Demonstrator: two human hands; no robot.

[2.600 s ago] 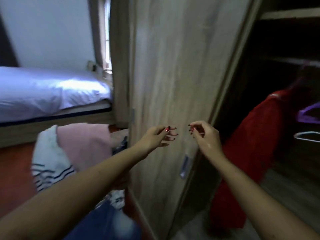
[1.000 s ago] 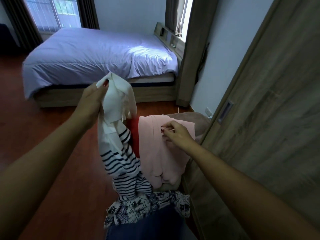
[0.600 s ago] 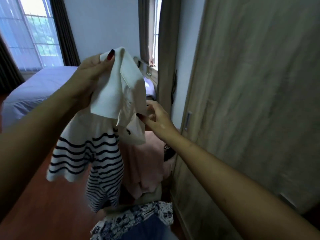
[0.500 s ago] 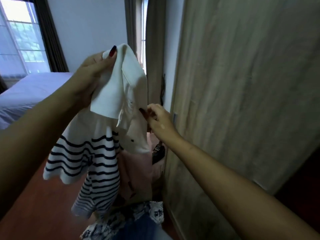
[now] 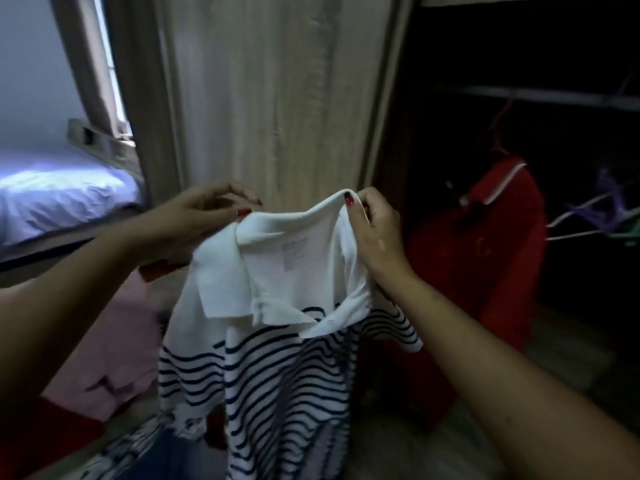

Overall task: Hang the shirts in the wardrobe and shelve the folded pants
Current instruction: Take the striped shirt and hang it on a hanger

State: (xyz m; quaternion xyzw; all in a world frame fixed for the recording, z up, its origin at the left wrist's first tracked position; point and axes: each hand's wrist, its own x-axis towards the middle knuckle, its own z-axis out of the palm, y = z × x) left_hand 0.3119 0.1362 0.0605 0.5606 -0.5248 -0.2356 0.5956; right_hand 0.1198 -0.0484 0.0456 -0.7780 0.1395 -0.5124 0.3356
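I hold a white polo shirt with navy stripes (image 5: 277, 341) up by its collar in front of the wardrobe door (image 5: 277, 98). My left hand (image 5: 194, 223) pinches the collar's left end. My right hand (image 5: 374, 230) grips its right end, thumb on top. The shirt hangs open below, collar facing me. In the open wardrobe to the right, a red shirt (image 5: 485, 258) hangs from the rail (image 5: 540, 95). Beside it hang bare hangers (image 5: 595, 213), purple and pale.
A pink garment (image 5: 114, 344) lies on a pile at lower left, with a patterned cloth (image 5: 138, 448) and blue fabric beneath. The bed (image 5: 59, 192) with pale sheets is at far left, by a curtain and window. The wardrobe interior is dark.
The striped shirt came off the pile in my left hand, then my right hand took the collar. I turned right toward the open wardrobe, and the collar is now spread between both hands.
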